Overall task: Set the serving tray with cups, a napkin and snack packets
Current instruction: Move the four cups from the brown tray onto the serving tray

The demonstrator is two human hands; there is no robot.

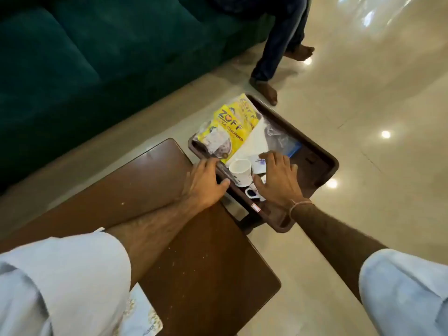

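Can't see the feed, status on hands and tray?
Left hand gripping tray rim. Right hand open over cups. Packets, napkin aboard. Nothing blocking.

A home living room — green sofa (pixel 72 69), wooden coffee table (pixel 194 251), glossy tiled floor (pixel 363 93).

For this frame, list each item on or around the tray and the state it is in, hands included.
Tray: overhangs the table edge, loaded.
Front packet: lying flat in tray, sealed.
Back packet: flat, partly under the front one.
Napkin: spread flat in tray.
Left cup: tilted, mouth showing, empty.
Right cup: mostly hidden under right hand.
Left hand: grip on tray rim.
Right hand: spread open over cups.
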